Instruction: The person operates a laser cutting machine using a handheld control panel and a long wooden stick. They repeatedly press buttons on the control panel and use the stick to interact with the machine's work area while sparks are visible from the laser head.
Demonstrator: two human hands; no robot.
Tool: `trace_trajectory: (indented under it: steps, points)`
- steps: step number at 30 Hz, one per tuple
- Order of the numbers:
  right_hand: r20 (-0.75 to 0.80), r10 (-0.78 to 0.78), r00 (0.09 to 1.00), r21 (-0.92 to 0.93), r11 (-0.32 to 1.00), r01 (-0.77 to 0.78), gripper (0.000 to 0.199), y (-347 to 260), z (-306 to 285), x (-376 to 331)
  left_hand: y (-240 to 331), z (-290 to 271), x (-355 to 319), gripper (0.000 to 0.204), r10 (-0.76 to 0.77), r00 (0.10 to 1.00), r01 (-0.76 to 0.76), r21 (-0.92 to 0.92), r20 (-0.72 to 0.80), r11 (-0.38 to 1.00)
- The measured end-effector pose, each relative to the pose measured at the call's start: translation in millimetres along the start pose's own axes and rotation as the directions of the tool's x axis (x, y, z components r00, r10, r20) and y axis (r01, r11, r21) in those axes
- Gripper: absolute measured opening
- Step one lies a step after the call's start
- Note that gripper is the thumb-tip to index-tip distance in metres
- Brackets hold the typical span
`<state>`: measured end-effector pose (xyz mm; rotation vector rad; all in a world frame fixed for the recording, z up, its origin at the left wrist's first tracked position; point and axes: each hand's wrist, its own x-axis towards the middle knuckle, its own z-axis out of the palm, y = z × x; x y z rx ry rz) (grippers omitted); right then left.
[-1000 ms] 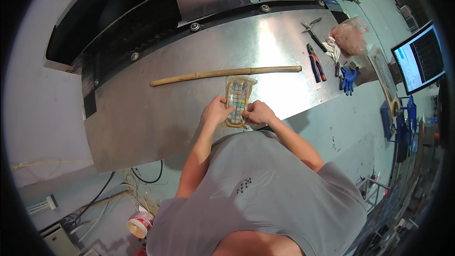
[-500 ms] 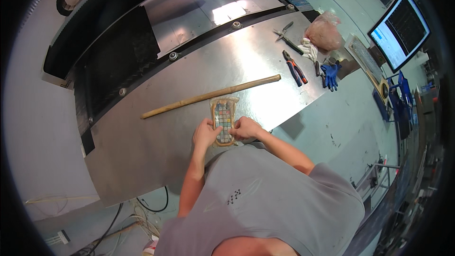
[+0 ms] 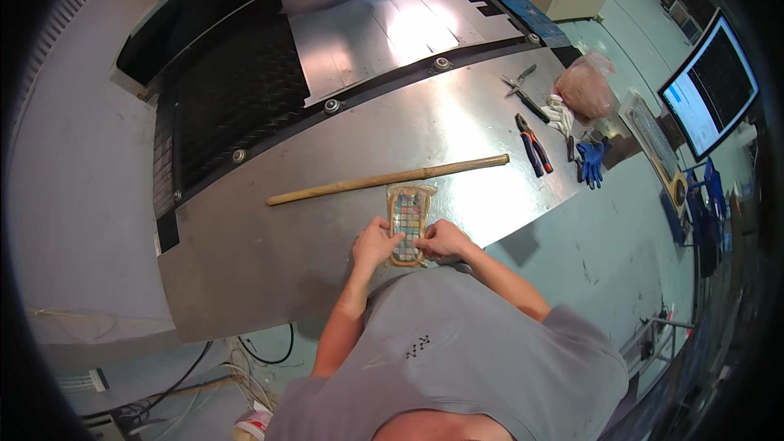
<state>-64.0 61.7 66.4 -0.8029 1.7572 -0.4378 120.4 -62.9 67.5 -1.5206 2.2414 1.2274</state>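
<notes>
A handheld remote control (image 3: 407, 220) with rows of small coloured buttons lies in a clear, yellowed plastic cover near the front edge of the metal sheet. My left hand (image 3: 375, 242) grips its left side, thumb over the lower buttons. At the opposite side my right hand (image 3: 443, 241) holds the lower right edge, with its fingers curled and thumb on the face. Parts of the fingers on both hands are hidden. Just beyond the remote's top end, a bamboo stick (image 3: 387, 180) rests slantwise on the metal sheet (image 3: 237, 269).
Right of the stick lie pliers (image 3: 534, 147) with dark and orange handles, another hand tool (image 3: 526, 96), white gloves (image 3: 559, 116), a blue glove (image 3: 591, 162) and a pinkish plastic bag (image 3: 585, 86). A monitor (image 3: 710, 82) stands far right. Beyond the sheet is a machine bed (image 3: 237, 90).
The whole view has shifted, so the table and hands appear lower and further right. Both hands keep their hold on the remote control; their grip looks much the same.
</notes>
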Motion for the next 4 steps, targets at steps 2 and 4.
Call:
trace_trajectory:
  steps: [2,4]
  points:
    - [0.005,-0.013,1.000,-0.011,1.000,0.013,0.041,-0.2,-1.1,0.2,0.3,-0.2,-0.1,0.057,-0.015,1.000,0.015,-0.003,0.004,1.000]
    - [0.030,-0.013,0.999,-0.005,1.000,0.013,0.042,-1.4,-3.4,1.0,0.8,0.4,-0.2,0.058,-0.039,0.999,0.039,-0.002,-0.003,0.999]
